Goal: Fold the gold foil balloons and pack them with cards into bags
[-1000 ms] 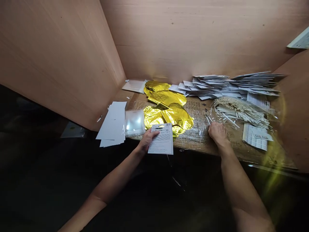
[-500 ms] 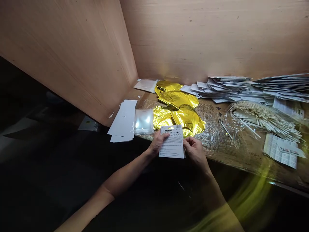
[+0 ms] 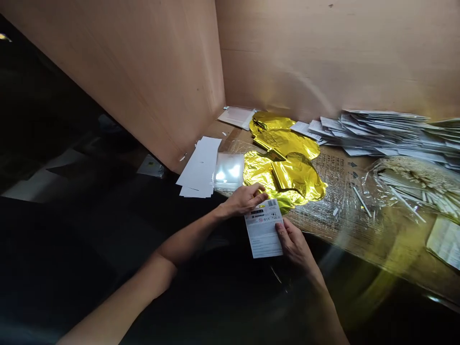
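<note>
Barcoded paper card (image 3: pixel 263 229) — gripped at its top by the left hand (image 3: pixel 244 200), at its lower edge by the right hand (image 3: pixel 293 244).

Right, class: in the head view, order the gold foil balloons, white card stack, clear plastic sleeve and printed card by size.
Gold foil balloons; white card stack; then clear plastic sleeve and printed card, too alike to rank, the card being nearer the camera.

The small print on the white printed card (image 3: pixel 263 235) is too small to read. The right edge of the frame cuts off the stack of white paper cards (image 3: pixel 391 136), the clear-wrapped bundle of white sticks (image 3: pixel 413 184) and the white printed leaflet (image 3: pixel 445 242). The left hand (image 3: pixel 244 200) hides part of the crumpled gold foil balloon (image 3: pixel 283 203).
</note>
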`<action>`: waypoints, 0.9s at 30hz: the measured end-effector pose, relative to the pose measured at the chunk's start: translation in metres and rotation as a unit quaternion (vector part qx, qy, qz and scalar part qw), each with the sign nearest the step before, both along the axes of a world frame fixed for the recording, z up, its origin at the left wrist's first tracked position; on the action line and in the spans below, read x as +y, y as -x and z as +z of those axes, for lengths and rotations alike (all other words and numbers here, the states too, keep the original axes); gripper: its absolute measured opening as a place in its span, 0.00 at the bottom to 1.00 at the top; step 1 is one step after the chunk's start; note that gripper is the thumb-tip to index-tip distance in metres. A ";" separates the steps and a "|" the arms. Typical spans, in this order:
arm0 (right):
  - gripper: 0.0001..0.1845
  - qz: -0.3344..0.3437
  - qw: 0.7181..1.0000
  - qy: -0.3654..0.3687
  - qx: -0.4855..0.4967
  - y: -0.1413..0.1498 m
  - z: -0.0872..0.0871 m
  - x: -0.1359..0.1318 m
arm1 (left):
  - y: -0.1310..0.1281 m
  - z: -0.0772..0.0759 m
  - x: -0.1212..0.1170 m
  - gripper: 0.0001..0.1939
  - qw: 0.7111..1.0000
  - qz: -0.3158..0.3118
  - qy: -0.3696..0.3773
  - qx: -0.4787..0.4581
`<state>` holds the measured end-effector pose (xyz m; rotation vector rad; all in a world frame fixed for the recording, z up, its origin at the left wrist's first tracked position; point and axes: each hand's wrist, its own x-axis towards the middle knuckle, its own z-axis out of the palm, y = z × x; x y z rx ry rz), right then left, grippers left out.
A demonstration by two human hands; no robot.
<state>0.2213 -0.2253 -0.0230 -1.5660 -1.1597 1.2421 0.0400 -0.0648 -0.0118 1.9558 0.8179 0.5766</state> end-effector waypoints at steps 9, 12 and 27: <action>0.25 -0.012 1.000 0.003 0.011 0.020 -0.008 -0.006 | 0.019 -0.010 0.041 0.18 0.993 0.119 -0.028 -0.006; 0.26 -0.058 0.998 0.019 0.030 0.015 -0.011 -0.009 | 0.062 -0.005 0.095 0.28 0.923 0.347 -0.053 0.158; 0.29 -0.066 0.998 0.007 0.004 -0.002 -0.028 -0.011 | 0.169 -0.004 0.156 0.28 0.866 0.388 0.025 0.316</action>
